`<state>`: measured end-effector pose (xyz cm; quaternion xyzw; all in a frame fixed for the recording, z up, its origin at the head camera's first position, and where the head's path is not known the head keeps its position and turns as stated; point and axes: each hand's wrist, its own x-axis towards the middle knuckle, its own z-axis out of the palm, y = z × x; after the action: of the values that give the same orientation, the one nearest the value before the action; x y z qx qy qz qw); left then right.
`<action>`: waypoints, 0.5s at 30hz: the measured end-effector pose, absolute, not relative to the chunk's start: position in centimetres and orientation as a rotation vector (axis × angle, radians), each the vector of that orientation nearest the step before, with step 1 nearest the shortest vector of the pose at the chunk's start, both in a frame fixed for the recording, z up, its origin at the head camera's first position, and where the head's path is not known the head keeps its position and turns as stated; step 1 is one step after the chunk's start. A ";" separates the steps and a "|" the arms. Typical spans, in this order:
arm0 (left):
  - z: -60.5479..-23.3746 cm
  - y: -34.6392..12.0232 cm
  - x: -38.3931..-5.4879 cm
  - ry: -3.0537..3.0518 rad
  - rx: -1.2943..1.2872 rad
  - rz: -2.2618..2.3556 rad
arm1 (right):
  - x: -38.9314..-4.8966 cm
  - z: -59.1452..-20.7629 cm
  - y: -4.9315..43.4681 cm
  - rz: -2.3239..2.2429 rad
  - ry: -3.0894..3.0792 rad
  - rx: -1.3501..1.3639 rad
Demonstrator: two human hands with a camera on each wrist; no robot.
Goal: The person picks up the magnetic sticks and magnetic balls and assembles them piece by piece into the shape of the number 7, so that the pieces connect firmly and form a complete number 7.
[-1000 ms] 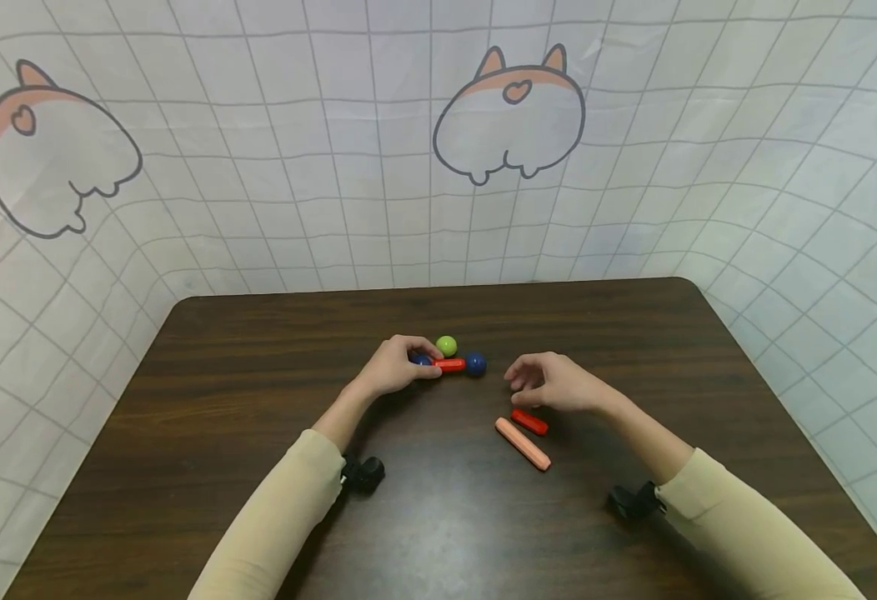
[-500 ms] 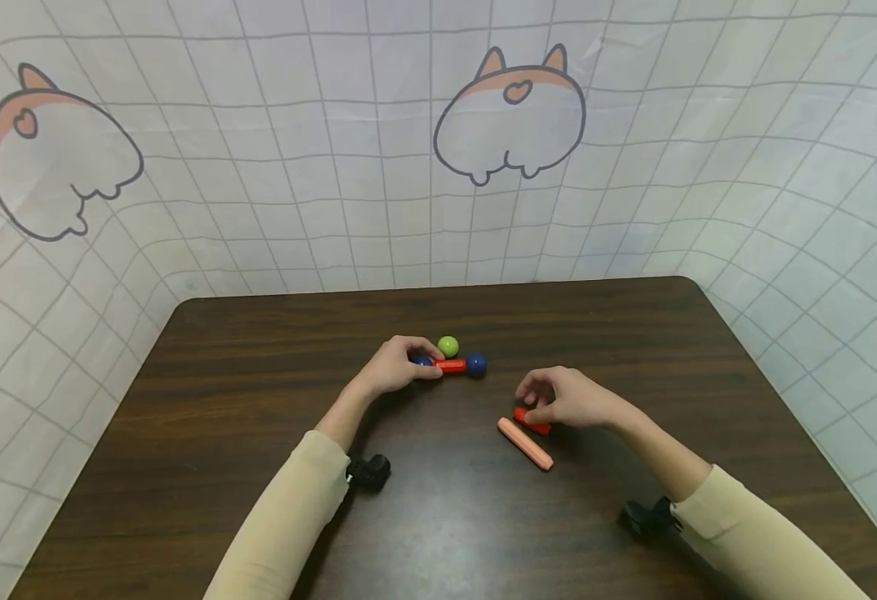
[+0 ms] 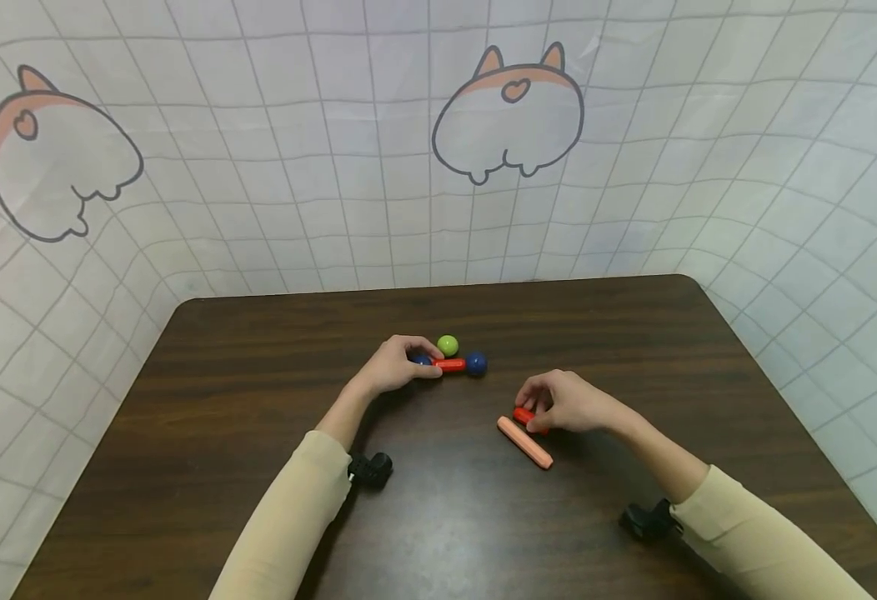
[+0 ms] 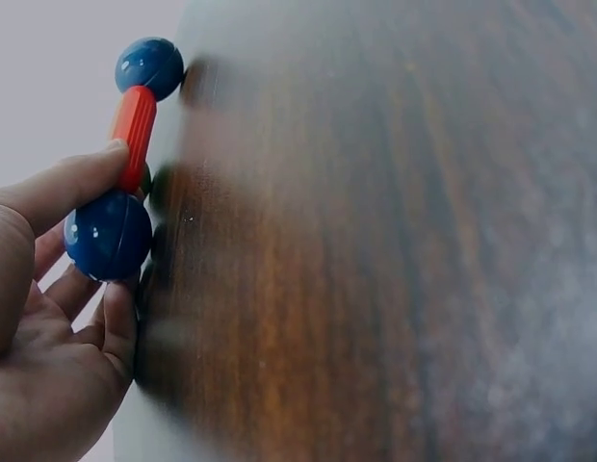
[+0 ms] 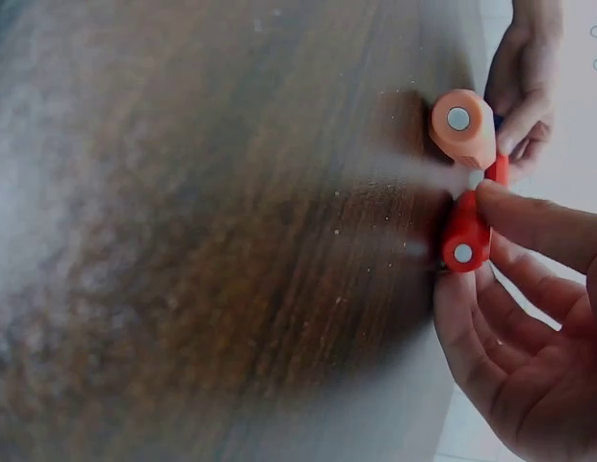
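Observation:
On the table, my left hand (image 3: 395,365) holds a red magnetic rod (image 3: 450,365) with a blue ball at each end. In the left wrist view the thumb lies on the red rod (image 4: 136,130), and the fingers curve behind the near blue ball (image 4: 110,236). The far blue ball (image 3: 476,363) stands free of the hand. My right hand (image 3: 572,402) pinches a shorter red rod (image 5: 466,231) between thumb and fingers, low over the tabletop. A pale disc shows in that rod's end. Beside it lies a salmon-coloured rod (image 3: 524,442), also with a pale disc in its end.
A lime green ball (image 3: 448,345) sits just behind the red rod with the blue balls. The dark wood table (image 3: 258,350) has rounded far corners. White grid-patterned fabric (image 3: 288,167) with cartoon drawings hangs behind and at both sides.
My right hand has come down and slightly toward me and right, onto the shorter red rod, and its thumb and fingers have closed around it. The left hand stays in place.

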<state>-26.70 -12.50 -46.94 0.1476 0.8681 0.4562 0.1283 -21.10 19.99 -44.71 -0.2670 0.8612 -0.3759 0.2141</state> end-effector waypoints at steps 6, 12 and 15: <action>-47.0 -12.2 -26.8 2.527 0.427 1.338 | -21.3 -44.5 20.1 -0.993 2.414 -0.748; -46.9 -12.3 -26.8 2.531 0.431 1.342 | -21.3 -44.2 20.2 -1.013 2.408 -0.752; -47.0 -12.4 -26.8 2.530 0.432 1.337 | -21.4 -44.1 20.1 -1.037 2.401 -0.757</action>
<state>-26.84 -12.36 -47.02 0.1480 0.8676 0.4585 0.1232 -21.35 20.08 -44.09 -0.2720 0.8626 -0.3726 0.2077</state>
